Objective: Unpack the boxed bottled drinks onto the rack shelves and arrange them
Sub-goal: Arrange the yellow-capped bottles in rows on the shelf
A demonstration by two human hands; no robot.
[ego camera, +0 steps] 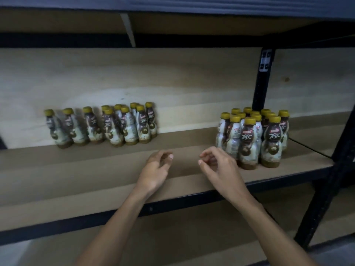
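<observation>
Two groups of small yellow-capped bottles with brown and white labels stand on the middle shelf (96, 169) of a black-framed rack. The left group (107, 125) stands near the back wall, partly in a row, partly clustered. The right group (253, 135) is a tight cluster nearer the front, close to the rack's upright. My left hand (156, 167) and my right hand (217, 166) hover over the bare shelf between the groups, fingers loosely curled, holding nothing. My right hand is just left of the right cluster, not touching it.
A black upright post (263, 81) stands behind the right cluster, and another post (326, 189) is at the front right. The shelf above (172, 25) hangs low over the bottles. A lower shelf (192, 237) shows beneath my arms. No box is in view.
</observation>
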